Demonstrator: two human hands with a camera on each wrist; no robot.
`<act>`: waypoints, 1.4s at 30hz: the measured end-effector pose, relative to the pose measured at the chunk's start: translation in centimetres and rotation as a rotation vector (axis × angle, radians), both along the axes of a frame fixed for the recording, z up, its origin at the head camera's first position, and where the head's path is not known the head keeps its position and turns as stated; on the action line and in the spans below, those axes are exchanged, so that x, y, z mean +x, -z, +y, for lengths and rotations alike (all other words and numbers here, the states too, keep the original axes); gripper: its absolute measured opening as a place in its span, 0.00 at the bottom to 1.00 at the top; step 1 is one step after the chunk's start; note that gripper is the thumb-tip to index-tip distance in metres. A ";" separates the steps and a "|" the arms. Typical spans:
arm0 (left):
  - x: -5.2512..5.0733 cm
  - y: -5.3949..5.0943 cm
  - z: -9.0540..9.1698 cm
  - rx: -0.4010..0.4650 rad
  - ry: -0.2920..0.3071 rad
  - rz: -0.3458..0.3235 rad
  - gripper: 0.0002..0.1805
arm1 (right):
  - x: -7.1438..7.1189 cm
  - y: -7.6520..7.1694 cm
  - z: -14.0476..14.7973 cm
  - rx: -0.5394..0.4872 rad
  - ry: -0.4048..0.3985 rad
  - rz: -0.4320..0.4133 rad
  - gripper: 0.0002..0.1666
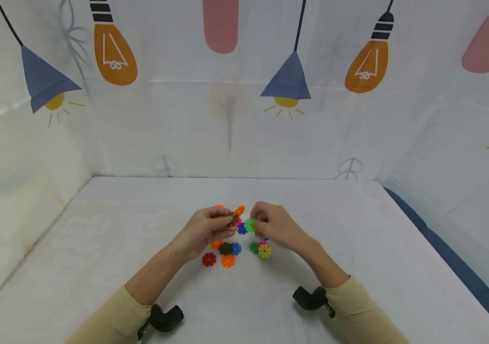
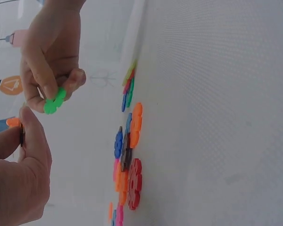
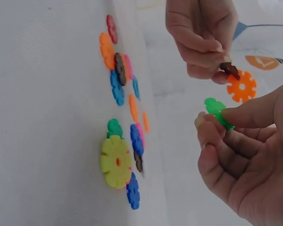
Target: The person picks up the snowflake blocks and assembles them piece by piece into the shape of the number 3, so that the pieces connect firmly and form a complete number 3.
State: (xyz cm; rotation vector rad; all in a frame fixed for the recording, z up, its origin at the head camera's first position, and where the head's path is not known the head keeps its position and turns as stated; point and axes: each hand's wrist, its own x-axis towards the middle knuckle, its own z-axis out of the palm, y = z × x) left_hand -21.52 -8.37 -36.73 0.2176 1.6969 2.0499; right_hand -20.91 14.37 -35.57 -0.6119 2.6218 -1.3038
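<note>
Brown disc (image 3: 230, 70) is pinched in the left hand (image 1: 207, 227), head view centre; orange disc (image 3: 247, 88), seemingly slotted in, is left projecting past the fingertips. Green disc (image 3: 217, 111) is pinched by one edge in the right hand (image 1: 277, 225), right of centre, probably so far-side notches stay exposed. Loose red disc (image 1: 209, 259) is parked below, likely for reach.

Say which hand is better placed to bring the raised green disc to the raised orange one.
Probably the right hand: it pinches this green disc near the orange disc, while the left hand pinches a brown disc.
</note>
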 end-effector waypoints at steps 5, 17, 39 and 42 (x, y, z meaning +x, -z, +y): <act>0.0 0.0 -0.1 0.002 0.010 0.003 0.20 | -0.2 -0.5 0.3 -0.044 0.020 0.010 0.07; 0.0 0.0 0.1 -0.052 0.003 -0.002 0.20 | -0.3 -1.0 1.1 -0.106 0.077 0.051 0.08; 0.0 0.3 0.3 -0.147 -0.008 0.081 0.18 | -0.4 -1.9 1.8 -0.191 0.058 0.118 0.09; 0.0 0.3 0.4 -0.152 -0.010 0.086 0.16 | -0.4 -1.8 1.7 -0.193 0.060 0.122 0.09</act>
